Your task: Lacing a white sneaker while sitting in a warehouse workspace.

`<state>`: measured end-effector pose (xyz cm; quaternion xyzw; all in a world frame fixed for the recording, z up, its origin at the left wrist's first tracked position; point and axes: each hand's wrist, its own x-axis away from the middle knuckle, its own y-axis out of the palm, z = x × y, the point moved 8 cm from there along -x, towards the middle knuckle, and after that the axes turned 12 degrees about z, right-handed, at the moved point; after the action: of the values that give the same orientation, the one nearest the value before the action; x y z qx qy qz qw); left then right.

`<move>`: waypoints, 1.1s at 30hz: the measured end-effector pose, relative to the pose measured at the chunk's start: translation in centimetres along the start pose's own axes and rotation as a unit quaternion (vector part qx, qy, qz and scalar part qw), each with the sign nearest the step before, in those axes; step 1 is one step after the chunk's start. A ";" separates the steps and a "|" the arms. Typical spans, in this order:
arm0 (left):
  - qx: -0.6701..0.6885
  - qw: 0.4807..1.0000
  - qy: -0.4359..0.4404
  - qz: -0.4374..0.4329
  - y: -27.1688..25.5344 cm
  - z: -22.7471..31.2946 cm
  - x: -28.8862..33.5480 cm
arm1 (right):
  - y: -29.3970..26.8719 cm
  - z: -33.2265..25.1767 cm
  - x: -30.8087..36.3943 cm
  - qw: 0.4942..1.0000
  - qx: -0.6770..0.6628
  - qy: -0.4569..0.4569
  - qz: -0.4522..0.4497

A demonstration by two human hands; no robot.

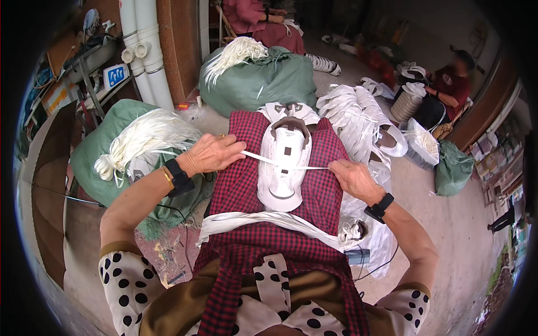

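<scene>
A white shoe upper rests on my lap, over a red-and-black checked apron, its collar opening facing away from me. A flat white shoelace stretches across it, with a slight dip over the middle. My left hand pinches one end, left of the upper. To the right, my right hand pinches the other end between thumb and fingers. Dark bands circle both wrists. Nearer my waist, a bundle of white laces lies across the apron. Another upper sits just beyond the first.
Green sacks stand ahead and left, topped with a lace bundle. Stacked white uppers lie to the right, near a clear bag. Two people sit farther off, handling shoe parts. White pipes rise at the left.
</scene>
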<state>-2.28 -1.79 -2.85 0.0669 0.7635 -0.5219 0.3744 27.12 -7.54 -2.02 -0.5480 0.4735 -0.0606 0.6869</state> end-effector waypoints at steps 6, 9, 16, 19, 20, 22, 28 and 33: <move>-0.163 0.984 -0.067 -0.033 -10.2 -8.3 6.0 | -10.6 8.1 6.4 0.976 0.183 0.117 -0.012; -0.231 0.955 -0.175 0.055 -19.9 -12.3 9.2 | -18.1 10.4 11.2 0.943 0.270 0.193 0.000; -0.367 0.891 -0.204 0.175 -34.9 -13.1 14.6 | -28.7 10.0 16.5 0.886 0.381 0.258 0.054; -0.415 0.854 -0.226 0.217 -38.2 -13.2 16.4 | -30.1 10.2 17.3 0.862 0.421 0.271 0.076; -0.447 0.839 -0.227 0.213 -38.7 -13.0 16.9 | -31.1 9.9 17.2 0.844 0.461 0.247 0.122; -0.466 0.827 -0.215 0.230 -39.3 -12.4 17.6 | -32.6 11.1 18.1 0.803 0.493 0.303 0.145; -0.536 0.772 -0.144 0.310 -40.1 -7.4 15.6 | -36.0 10.3 18.2 0.757 0.534 0.279 0.254; -0.249 0.724 -0.247 0.594 -36.9 -4.4 14.3 | -33.2 5.9 18.4 0.739 0.345 0.226 0.533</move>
<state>-32.86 -18.66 16.31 0.2799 0.5508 0.0187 0.7861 55.78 -27.50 13.84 0.0976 0.7764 0.0340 0.6217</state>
